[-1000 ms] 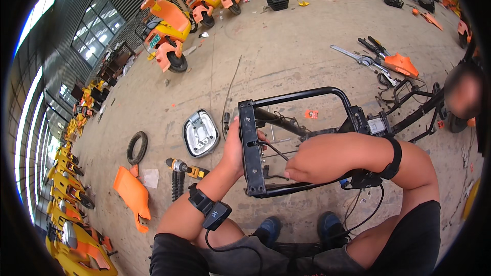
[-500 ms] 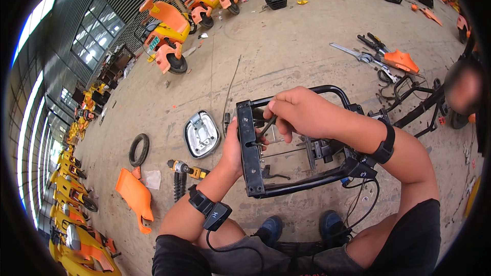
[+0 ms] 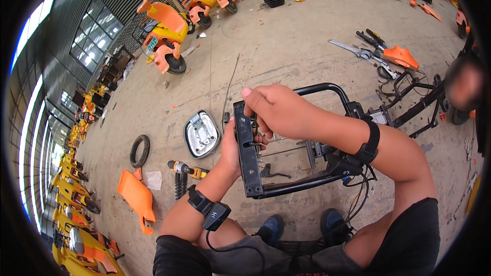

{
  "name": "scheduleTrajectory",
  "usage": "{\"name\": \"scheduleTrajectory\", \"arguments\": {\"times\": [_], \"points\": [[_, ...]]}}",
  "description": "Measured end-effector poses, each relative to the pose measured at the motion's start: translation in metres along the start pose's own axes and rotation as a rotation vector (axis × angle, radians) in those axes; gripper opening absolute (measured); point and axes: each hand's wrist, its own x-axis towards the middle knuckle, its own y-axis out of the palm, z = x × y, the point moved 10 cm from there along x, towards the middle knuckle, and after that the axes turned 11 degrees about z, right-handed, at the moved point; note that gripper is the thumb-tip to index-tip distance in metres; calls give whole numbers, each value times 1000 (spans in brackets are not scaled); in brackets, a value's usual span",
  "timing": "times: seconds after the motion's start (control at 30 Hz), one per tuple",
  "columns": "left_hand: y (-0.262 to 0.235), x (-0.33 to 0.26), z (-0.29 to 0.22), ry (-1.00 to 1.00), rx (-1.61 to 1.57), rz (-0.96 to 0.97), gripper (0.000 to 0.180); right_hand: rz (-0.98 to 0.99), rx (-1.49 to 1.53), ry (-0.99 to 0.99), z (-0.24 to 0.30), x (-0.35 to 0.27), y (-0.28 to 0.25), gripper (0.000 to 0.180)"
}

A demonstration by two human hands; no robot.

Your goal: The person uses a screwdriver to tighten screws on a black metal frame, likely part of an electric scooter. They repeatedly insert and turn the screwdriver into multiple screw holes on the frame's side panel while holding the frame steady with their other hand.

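Observation:
A black tubular metal frame (image 3: 299,190) is raised in front of me, its flat end bar (image 3: 247,161) toward the left. My left hand (image 3: 232,148) is closed round that bar, thumb on the outer side and fingertips showing inside. Over the bar's upper part is my right hand (image 3: 279,110), fingers curled and thumb pointing left. A thin dark rod-like piece sits in its pinch, mostly hidden by the hand, so I cannot tell whether it is a rod or a cable. Dark straps circle both forearms.
On the floor to the left are a silver-grey shell (image 3: 202,134), a black tyre (image 3: 139,151), a yellow-black power tool (image 3: 188,168) and an orange panel (image 3: 136,199). Long tools (image 3: 364,53) and an orange part (image 3: 401,57) lie to the right. Scooters (image 3: 166,25) stand beyond.
My right hand has moved left and now covers the top of the end bar, hiding most of the thin dark piece. My left hand keeps its grip; the frame has shifted slightly left.

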Motion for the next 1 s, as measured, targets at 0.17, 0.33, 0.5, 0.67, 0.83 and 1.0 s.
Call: {"name": "scheduleTrajectory", "arguments": {"times": [0.17,0.33,0.5,0.67,0.83,1.0], "points": [[20,-3,-16,73,72,40,66,45,-379,-148,23,-10,16,51],[26,-6,1,-50,-151,-139,64,153,-726,-313,29,-35,38,41],[-13,-1,6,18,-100,-56,69,307,-847,-222,28,-46,71,37],[-11,7,9,30,-77,-23,66,509,-935,-88,6,-61,91,39],[6,12,10,46,-70,36,57,616,-997,135,-23,-70,105,41],[-16,11,12,16,82,-55,67,589,-978,161,-14,-66,113,41]]}}
